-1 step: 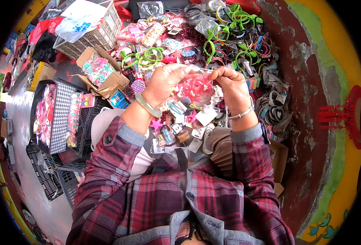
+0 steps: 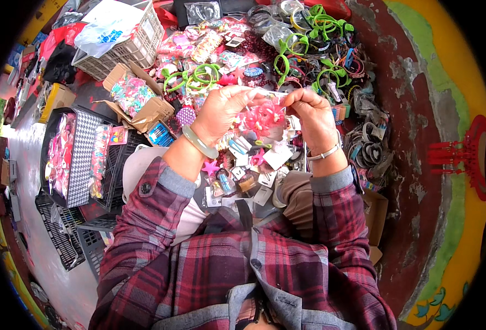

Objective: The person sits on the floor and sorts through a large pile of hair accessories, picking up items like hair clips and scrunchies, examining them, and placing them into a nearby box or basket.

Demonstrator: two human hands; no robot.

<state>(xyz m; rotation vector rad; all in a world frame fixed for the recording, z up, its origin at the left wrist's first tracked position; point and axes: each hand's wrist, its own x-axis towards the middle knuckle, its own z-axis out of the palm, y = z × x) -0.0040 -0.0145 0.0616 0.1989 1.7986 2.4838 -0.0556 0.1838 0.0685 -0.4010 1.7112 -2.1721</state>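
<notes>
A clear plastic bag of coral-pink hair ornaments hangs upright between my hands. My left hand pinches the bag's upper left edge between thumb and fingers. At its upper right edge, my right hand is closed on it with thumb and bent fingers. Small carded accessories lie below the bag, among them a white card, a magenta star and a packet with a blue piece. Just beyond my left hand is a bright green headband. The bag hides part of the heap behind it.
A large heap of packaged accessories spreads ahead, with green headbands at far right. To the left stand a grey crate, an open cardboard box and a black basket. A worn red-brown surface borders the right.
The pink ornaments and the bag have shifted slightly between my hands. Both hands stay almost in the same place, still gripping the bag.
</notes>
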